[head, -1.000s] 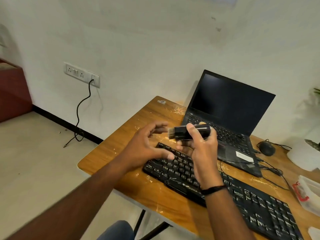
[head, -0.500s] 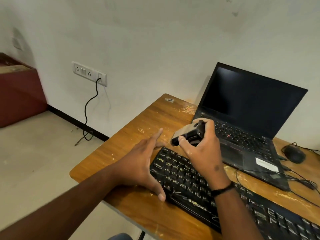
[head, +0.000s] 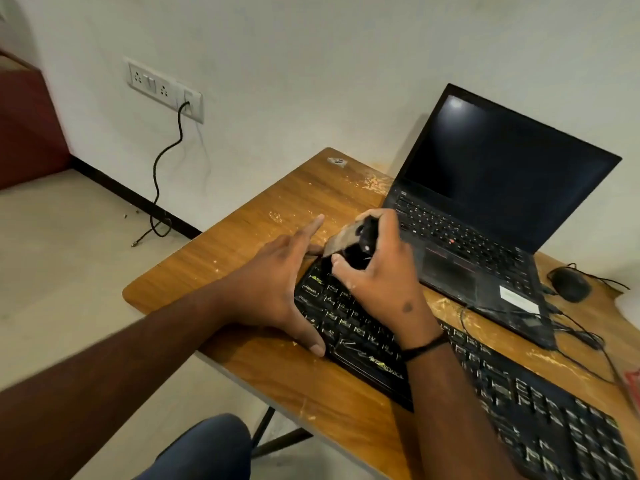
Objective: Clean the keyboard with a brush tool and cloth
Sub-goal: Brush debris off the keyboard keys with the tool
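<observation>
My right hand [head: 384, 271] gripped the brush tool [head: 349, 237] over the keyboard's [head: 363, 337] left end on the desk [head: 242, 244]; my left hand [head: 273, 289], fingers straight, steadied that end; short, light strokes along key rows would work best.

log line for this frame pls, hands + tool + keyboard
left hand: open, bracing black keyboard end | right hand: grips black brush tool, bristles at top-left keys | cloth: unseen
</observation>
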Tool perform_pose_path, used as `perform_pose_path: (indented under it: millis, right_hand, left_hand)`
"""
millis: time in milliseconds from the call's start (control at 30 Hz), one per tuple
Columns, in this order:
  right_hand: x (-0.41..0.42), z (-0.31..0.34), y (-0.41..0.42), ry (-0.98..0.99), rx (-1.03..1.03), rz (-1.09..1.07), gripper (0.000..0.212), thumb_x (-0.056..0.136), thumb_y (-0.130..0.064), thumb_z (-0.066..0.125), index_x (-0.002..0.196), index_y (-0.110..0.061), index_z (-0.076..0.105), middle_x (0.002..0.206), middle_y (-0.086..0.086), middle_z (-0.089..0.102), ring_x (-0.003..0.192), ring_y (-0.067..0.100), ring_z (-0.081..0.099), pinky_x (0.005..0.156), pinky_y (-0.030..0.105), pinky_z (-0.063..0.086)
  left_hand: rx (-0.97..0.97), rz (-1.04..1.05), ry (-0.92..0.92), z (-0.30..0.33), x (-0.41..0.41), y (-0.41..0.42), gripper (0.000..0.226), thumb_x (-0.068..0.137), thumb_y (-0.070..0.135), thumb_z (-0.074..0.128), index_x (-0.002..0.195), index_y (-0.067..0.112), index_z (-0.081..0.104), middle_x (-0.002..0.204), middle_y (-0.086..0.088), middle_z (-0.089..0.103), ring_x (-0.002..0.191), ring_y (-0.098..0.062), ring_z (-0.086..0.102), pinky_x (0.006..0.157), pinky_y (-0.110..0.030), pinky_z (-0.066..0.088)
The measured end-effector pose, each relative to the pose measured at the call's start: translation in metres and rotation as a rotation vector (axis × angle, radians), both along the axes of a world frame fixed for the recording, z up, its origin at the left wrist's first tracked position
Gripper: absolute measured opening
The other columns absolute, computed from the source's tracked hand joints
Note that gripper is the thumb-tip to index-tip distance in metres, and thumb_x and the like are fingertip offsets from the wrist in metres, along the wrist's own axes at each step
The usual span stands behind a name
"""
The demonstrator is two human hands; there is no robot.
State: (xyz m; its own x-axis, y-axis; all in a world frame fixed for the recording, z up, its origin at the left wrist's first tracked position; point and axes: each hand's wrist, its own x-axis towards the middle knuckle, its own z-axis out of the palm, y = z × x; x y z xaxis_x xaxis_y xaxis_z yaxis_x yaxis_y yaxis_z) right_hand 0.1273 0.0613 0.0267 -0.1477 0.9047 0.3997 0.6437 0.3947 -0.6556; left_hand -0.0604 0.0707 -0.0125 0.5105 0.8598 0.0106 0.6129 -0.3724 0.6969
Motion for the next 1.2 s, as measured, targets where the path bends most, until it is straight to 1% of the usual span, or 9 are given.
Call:
perform_pose_path:
  millis: [100, 233, 400, 567, 700, 867, 1000, 1133, 1200]
  right_hand:
    - [-0.004, -0.002, 0.002, -0.057, 0.022, -0.03, 0.05, 0.086, -0.015, 0.073, 0.119, -0.016, 0.035, 0.094, -0.004, 0.056, 0.071, 0.002, 0.059, 0.052, 0.008, 0.045]
    - [-0.003, -0.001, 0.001, 0.03, 0.088, -0.019, 0.05, 0.087, -0.016, 0.074, 0.117, -0.016, 0.034, 0.097, -0.009, 0.057, 0.085, 0.002, 0.064, 0.063, 0.012, 0.052]
    - [-0.005, -0.009, 0.006, -0.121, 0.103, -0.082, 0.053, 0.089, -0.03, 0.072, 0.12, -0.022, 0.029, 0.101, -0.001, 0.057, 0.082, 0.01, 0.063, 0.061, 0.021, 0.056]
    - [-0.001, -0.006, 0.004, 0.037, 0.09, -0.063, 0.052, 0.088, -0.025, 0.074, 0.12, -0.015, 0.035, 0.098, -0.013, 0.053, 0.085, -0.005, 0.062, 0.06, 0.013, 0.052]
    - [0.0, -0.013, 0.008, -0.175, 0.092, -0.12, 0.053, 0.087, -0.038, 0.073, 0.119, -0.018, 0.036, 0.092, -0.005, 0.057, 0.076, 0.01, 0.062, 0.056, 0.024, 0.052]
    - [0.008, -0.004, 0.006, 0.006, 0.068, -0.053, 0.044, 0.088, -0.032, 0.073, 0.113, -0.016, 0.04, 0.094, -0.004, 0.057, 0.08, 0.002, 0.062, 0.06, 0.014, 0.05]
    - [0.009, -0.009, 0.01, -0.147, 0.074, -0.136, 0.05, 0.087, -0.037, 0.072, 0.117, -0.021, 0.035, 0.099, 0.0, 0.056, 0.082, 0.014, 0.063, 0.061, 0.029, 0.059]
    - [0.02, 0.0, 0.006, 0.076, 0.088, -0.137, 0.044, 0.089, -0.029, 0.072, 0.115, -0.018, 0.039, 0.099, -0.011, 0.055, 0.088, -0.001, 0.062, 0.067, 0.016, 0.055]
    - [0.023, -0.001, 0.006, 0.044, 0.014, -0.081, 0.045, 0.088, -0.029, 0.073, 0.117, -0.018, 0.04, 0.099, -0.01, 0.055, 0.084, 0.004, 0.064, 0.065, 0.017, 0.055]
  left_hand:
    - [0.004, 0.011, 0.013, 0.001, 0.001, 0.0, 0.163, 0.035, 0.066, 0.094, 0.15, 0.051, -0.021, 0.161, 0.013, 0.02, 0.149, -0.015, 0.017, 0.12, -0.044, 0.025]
    - [0.003, 0.017, 0.024, 0.001, 0.001, 0.0, 0.164, 0.036, 0.065, 0.094, 0.15, 0.051, -0.022, 0.163, 0.012, 0.015, 0.149, -0.017, 0.016, 0.116, -0.04, 0.023]
    - [0.003, 0.015, 0.019, 0.0, 0.002, 0.0, 0.164, 0.036, 0.066, 0.094, 0.151, 0.049, -0.023, 0.162, 0.013, 0.019, 0.149, -0.016, 0.016, 0.115, -0.038, 0.021]
    - [-0.008, 0.024, 0.029, 0.0, 0.002, 0.0, 0.164, 0.036, 0.065, 0.094, 0.15, 0.051, -0.023, 0.163, 0.01, 0.018, 0.149, -0.018, 0.016, 0.115, -0.04, 0.024]
    - [0.001, 0.014, 0.031, 0.001, 0.002, -0.001, 0.163, 0.038, 0.064, 0.094, 0.152, 0.048, -0.021, 0.163, 0.011, 0.019, 0.15, -0.018, 0.015, 0.116, -0.039, 0.022]
    - [-0.002, 0.017, 0.03, 0.0, 0.002, 0.001, 0.162, 0.036, 0.067, 0.093, 0.151, 0.05, -0.019, 0.161, 0.011, 0.021, 0.149, -0.018, 0.018, 0.116, -0.042, 0.025]
    - [0.0, 0.012, 0.023, 0.0, 0.001, 0.001, 0.161, 0.035, 0.068, 0.093, 0.151, 0.05, -0.018, 0.16, 0.012, 0.024, 0.149, -0.018, 0.019, 0.118, -0.043, 0.025]
    - [-0.002, 0.019, 0.016, 0.001, 0.0, 0.0, 0.161, 0.034, 0.069, 0.092, 0.15, 0.052, -0.017, 0.16, 0.012, 0.024, 0.149, -0.018, 0.02, 0.119, -0.046, 0.027]
    - [0.001, 0.016, 0.02, 0.001, 0.0, -0.001, 0.16, 0.034, 0.069, 0.092, 0.15, 0.052, -0.018, 0.161, 0.012, 0.023, 0.149, -0.018, 0.019, 0.12, -0.047, 0.026]
